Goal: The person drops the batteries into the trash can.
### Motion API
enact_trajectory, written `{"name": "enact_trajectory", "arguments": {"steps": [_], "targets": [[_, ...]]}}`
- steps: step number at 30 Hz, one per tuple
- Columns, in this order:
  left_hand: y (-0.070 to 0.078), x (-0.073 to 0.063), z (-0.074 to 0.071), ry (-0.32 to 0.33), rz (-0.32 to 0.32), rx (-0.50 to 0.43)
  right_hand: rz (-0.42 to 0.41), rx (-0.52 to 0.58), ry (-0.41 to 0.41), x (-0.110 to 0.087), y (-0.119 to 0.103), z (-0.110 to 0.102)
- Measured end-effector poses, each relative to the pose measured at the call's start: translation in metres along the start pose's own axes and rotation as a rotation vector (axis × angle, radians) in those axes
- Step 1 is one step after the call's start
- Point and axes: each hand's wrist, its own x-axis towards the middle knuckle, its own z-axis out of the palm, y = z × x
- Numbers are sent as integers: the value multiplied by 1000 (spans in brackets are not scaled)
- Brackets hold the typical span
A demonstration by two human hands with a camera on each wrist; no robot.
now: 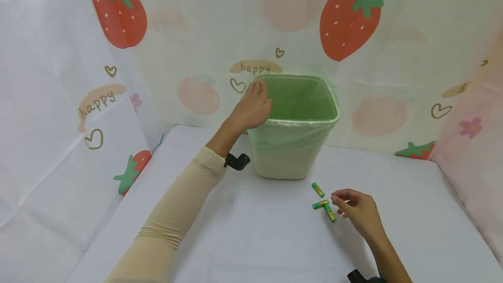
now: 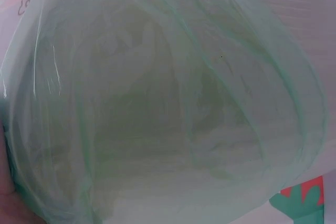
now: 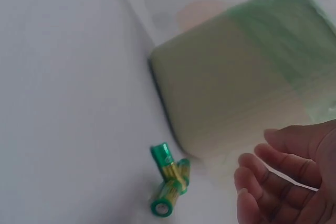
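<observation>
A pale trash bin (image 1: 284, 160) stands upright at the back of the table, lined with a translucent green garbage bag (image 1: 292, 136) folded over its rim. My left hand (image 1: 255, 106) grips the bin's left rim through the bag. The bag (image 2: 157, 108) fills most of the left wrist view. Three green-and-yellow batteries lie in front of the bin: one apart (image 1: 318, 189), another crosswise (image 1: 320, 205), the third slanting (image 1: 330, 213) against it. Just right of them hovers my right hand (image 1: 359, 213), fingers loosely bent, holding nothing; the right wrist view also shows a gap between the hand (image 3: 289, 177) and the batteries.
A white cloth covers the table (image 1: 243, 239). Behind the bin rises a backdrop sheet (image 1: 220, 25) printed with strawberries and hearts, and similar sheets stand on the left (image 1: 47, 152) and right (image 1: 475, 156).
</observation>
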Motion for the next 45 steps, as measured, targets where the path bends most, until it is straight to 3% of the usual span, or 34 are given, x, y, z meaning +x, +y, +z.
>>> {"name": "enact_trajectory", "arguments": {"steps": [17, 28, 45], "targets": [[2, 0, 0, -1, -5, -4, 5, -234, 17, 8, 29, 18], [2, 1, 0, 6, -12, -23, 4, -300, 22, 5, 32, 21], [1, 1, 0, 6, -11, -20, 0, -366, -48, 3, 32, 21]]}}
